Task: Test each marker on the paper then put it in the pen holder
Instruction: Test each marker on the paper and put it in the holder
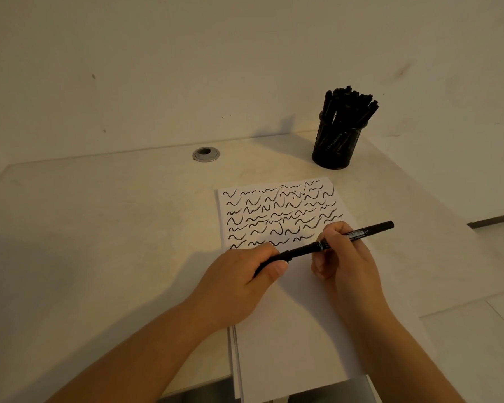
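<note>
The left hand [239, 283] is curled round the cap end of the black marker [326, 245], held across the scribbled paper [288, 330]; the right hand [344, 254] pinches the barrel. I'd pull the cap straight off, barrel held steady. Far right, the mesh pen holder [336, 141] stands crammed with markers.

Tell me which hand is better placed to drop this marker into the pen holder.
Right. The right hand grips the marker barrel, nearer the pen holder; the left hand only grips its cap end.
</note>
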The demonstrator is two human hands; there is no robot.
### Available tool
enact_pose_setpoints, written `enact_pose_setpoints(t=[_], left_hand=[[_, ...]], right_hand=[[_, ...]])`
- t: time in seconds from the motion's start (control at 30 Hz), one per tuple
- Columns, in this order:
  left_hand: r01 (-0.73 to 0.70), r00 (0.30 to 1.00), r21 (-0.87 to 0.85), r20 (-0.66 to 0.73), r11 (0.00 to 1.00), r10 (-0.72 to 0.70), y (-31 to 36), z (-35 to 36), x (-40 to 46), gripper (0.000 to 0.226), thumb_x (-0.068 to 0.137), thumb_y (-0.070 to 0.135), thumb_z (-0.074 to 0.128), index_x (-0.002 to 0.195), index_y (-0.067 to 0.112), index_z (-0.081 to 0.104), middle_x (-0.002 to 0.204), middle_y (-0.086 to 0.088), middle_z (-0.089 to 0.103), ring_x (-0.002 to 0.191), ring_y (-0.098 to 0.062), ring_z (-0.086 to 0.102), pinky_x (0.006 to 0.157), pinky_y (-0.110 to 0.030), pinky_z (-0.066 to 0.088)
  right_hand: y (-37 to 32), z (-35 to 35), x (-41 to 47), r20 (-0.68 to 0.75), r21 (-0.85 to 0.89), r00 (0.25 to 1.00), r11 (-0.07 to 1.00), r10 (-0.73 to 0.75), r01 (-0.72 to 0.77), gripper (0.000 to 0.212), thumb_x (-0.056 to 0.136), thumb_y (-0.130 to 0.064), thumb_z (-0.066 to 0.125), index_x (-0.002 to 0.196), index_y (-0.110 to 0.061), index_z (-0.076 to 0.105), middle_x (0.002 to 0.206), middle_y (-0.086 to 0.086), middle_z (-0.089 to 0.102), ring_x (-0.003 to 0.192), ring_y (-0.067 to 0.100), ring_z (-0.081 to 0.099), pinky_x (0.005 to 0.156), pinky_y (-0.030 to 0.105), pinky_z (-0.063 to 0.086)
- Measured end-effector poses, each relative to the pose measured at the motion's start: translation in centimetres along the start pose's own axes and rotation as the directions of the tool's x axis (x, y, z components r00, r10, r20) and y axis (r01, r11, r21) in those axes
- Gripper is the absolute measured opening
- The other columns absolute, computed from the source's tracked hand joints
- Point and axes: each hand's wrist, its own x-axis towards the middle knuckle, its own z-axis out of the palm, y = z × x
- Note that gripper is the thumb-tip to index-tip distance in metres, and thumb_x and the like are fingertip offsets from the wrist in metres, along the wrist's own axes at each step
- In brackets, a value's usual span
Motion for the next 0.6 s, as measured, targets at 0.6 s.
enact_pose_setpoints(t=[0.6], left_hand=[[-0.018, 0.999, -0.108, -0.033, 0.994, 0.014, -0.27, 0.20, -0.02, 0.025, 0.084, 0.049, 0.038, 0.066, 0.038, 0.050, 0.049, 0.008, 0.042, 0.047, -0.009, 0.036, 0.047, -0.021, 0.026]], right_hand=[[-0.78, 0.18, -0.74, 0.291, -0.233, 0.950, 0.955, -0.112, 0.184, 0.012, 0.076, -0.026, 0.058, 0.071, -0.015, 0.057, 0.052, -0.003, 0.059, 0.048, 0.001, 0.050, 0.052, 0.009, 0.037]])
